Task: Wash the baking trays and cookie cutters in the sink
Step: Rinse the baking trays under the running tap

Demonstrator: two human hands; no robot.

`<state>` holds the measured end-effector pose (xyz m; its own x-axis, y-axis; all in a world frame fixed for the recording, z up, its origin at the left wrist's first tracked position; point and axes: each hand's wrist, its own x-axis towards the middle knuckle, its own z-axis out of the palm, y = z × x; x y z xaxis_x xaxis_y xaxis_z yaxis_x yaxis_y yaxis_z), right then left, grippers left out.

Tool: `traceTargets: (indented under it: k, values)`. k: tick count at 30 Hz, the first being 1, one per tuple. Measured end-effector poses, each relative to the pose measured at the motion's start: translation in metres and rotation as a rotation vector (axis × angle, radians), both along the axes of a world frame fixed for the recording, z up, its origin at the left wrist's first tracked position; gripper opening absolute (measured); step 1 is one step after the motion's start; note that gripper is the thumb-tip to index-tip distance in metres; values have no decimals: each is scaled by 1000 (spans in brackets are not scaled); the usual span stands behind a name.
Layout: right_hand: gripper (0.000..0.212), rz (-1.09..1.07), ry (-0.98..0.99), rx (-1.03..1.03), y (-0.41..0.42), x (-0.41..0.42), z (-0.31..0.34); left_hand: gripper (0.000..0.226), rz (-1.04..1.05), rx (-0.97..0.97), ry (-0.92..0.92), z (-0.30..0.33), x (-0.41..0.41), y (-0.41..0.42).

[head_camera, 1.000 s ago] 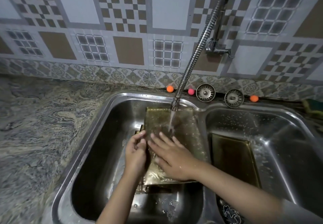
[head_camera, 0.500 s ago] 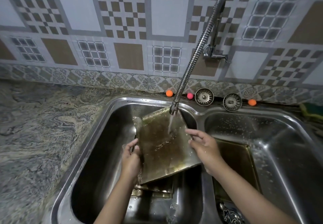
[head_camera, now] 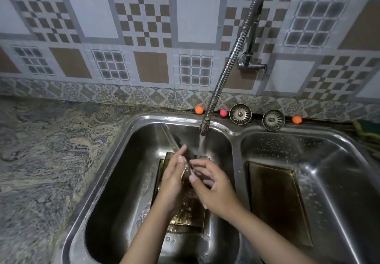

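Observation:
A wet golden baking tray [head_camera: 172,140] stands tilted on its edge in the left basin, nearly edge-on to me and blurred. It is under the water stream from the flexible tap [head_camera: 223,74]. My left hand [head_camera: 173,183] lies against its left face with fingers stretched upward. From the other side, my right hand [head_camera: 212,188] pinches it between thumb and curled fingers. A second tray [head_camera: 185,219] lies flat on the left basin's floor below my hands. A third tray [head_camera: 275,200] lies in the right basin. No cookie cutters show.
The double steel sink [head_camera: 235,140] is set in a marbled stone counter [head_camera: 45,160]. Behind it, along the tiled wall, stand two sink strainers [head_camera: 240,113] and small orange and pink balls [head_camera: 199,110]. A green cloth [head_camera: 368,130] lies at the far right.
The held tray has turned from face-up under the tap to standing on edge. My right hand has moved from its right edge to close in beside my left hand.

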<state>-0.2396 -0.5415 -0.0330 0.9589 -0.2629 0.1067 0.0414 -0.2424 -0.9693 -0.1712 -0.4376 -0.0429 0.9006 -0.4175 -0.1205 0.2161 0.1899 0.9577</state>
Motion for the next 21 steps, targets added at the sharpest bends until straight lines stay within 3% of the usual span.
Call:
traceTargets:
  k: [4,8,11,14,16,19,21]
  values:
    - [36,154,25,-33,4,-3,-8,32,148,-61,8,-4,0,11]
    - [55,160,6,-401,-5,-4,-16,41,214,-130,-10,1,-4,19]
    - [57,76,149,-692,-35,9,-18,37,237,-189,38,-8,-5,22]
    - [58,-36,388,-846,-63,39,-10,75,151,-189,54,-18,-15,14]
    - [63,-59,449,-899,-62,55,-4,84,85,-225,97,-20,-22,4]
    - [77,115,312,-992,-31,46,3,62,95,-254,131,-23,-17,-4]
    - [72,286,191,-1014,-12,21,5,49,167,-229,107,-26,-4,1]
